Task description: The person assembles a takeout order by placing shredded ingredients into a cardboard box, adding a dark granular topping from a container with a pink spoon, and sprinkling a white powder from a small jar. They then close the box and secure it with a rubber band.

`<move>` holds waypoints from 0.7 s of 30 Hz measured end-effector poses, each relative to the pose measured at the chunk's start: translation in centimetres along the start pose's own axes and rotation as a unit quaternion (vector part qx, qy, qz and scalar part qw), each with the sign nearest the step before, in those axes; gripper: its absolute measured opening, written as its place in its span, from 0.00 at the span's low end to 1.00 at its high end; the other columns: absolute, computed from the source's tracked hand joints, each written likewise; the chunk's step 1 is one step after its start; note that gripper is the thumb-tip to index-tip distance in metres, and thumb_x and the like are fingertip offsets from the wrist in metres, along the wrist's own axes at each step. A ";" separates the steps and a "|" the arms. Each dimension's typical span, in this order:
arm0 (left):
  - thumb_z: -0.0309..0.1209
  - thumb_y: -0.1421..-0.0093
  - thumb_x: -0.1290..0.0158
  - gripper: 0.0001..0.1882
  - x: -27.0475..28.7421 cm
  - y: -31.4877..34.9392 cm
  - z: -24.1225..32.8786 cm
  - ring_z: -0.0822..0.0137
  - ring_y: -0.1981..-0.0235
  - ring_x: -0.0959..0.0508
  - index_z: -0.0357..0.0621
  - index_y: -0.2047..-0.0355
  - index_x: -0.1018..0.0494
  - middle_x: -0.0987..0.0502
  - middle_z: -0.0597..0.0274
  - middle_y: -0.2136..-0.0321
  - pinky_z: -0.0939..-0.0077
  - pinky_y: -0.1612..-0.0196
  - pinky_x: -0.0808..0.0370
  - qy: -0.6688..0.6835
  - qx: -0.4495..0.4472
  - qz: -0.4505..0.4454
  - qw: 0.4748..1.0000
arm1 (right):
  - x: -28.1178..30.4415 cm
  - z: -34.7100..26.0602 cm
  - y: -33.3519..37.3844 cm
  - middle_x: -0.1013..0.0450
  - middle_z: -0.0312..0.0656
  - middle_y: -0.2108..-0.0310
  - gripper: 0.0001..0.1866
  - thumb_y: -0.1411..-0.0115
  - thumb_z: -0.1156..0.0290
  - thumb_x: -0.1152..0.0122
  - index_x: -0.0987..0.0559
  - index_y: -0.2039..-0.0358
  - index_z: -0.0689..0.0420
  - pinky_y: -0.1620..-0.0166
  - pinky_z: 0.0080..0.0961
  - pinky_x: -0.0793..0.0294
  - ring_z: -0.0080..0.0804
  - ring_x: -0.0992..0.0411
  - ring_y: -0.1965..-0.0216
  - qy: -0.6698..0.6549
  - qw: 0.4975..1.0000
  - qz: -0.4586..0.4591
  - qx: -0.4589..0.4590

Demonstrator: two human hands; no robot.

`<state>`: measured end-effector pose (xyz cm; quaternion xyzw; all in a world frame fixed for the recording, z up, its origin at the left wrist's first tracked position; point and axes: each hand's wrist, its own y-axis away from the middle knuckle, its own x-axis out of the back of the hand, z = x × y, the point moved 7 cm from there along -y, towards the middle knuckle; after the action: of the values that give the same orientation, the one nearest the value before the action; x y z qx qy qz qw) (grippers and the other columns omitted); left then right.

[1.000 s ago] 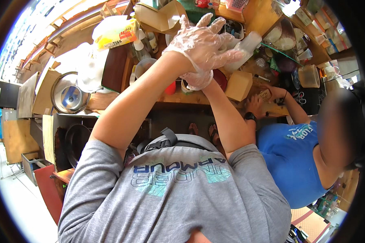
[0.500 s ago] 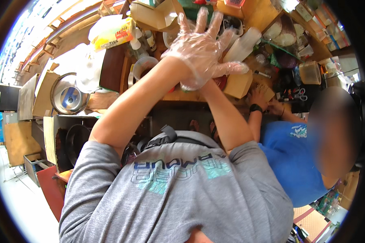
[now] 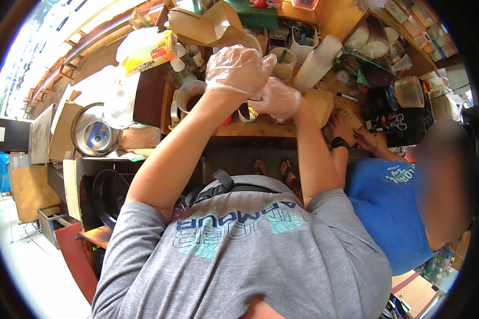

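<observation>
My left hand [image 3: 238, 69], in a clear plastic glove, is raised over the workbench [image 3: 282, 131] with its fingers curled in. Whatever it may hold is hidden. Just right of it and nearer to me, my right hand [image 3: 280, 99], also in a clear glove, has its fingers bent together; the frame does not show what is in them. Below the fingertips a small round container [image 3: 247, 112] is partly visible. Left of my hands stands a clear plastic tub [image 3: 190, 94] with dark contents. A stack of clear plastic cups [image 3: 319, 63] leans to the right.
An open brown carton [image 3: 207, 26] and a tissue pack [image 3: 153, 51] stand farther back. At right a co-worker in a blue shirt [image 3: 380, 207] has both hands at the bench, near brown card [image 3: 319, 106] and scissors [image 3: 397, 122]. A round metal lid [image 3: 97, 133] sits left.
My left hand had its fingers spread wide over the right; now they are curled. The right hand, largely hidden before, shows to its right. The co-worker's hands stay at the bench.
</observation>
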<state>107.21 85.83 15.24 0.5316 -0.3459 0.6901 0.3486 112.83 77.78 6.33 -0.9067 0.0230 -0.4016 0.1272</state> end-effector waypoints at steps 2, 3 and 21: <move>0.46 0.34 0.49 0.19 0.0 0.1 0.2 0.44 0.57 0.16 0.48 0.62 0.15 0.15 0.48 0.59 0.49 0.54 0.20 -0.014 0.016 -0.049 0.999 | -1.2 4.2 3.0 0.21 0.53 0.47 0.34 0.48 0.63 0.29 0.23 0.39 0.57 0.39 0.41 0.24 0.51 0.22 0.46 -0.172 0.945 -0.082 -0.265; 0.45 0.34 0.49 0.19 0.0 0.3 0.6 0.44 0.59 0.15 0.46 0.63 0.15 0.15 0.47 0.61 0.50 0.55 0.19 -0.032 0.014 -0.071 0.997 | -2.5 4.9 3.0 0.22 0.52 0.43 0.27 0.47 0.68 0.29 0.20 0.46 0.57 0.39 0.39 0.24 0.50 0.24 0.41 -0.018 0.956 -0.152 -0.250; 0.35 0.34 0.46 0.41 -22.1 28.1 -10.0 0.29 0.62 0.18 0.45 0.25 0.52 0.19 0.28 0.65 0.37 0.56 0.22 0.193 0.180 -0.280 0.923 | -14.1 11.7 4.8 0.27 0.55 0.39 0.36 0.44 0.62 0.31 0.29 0.37 0.67 0.37 0.42 0.27 0.52 0.27 0.40 0.225 0.963 -0.029 -0.146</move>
<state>82.65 77.23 -11.23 0.5173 0.0213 0.7044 0.4856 112.24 77.61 -12.61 -0.8021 0.0829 -0.5908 -0.0263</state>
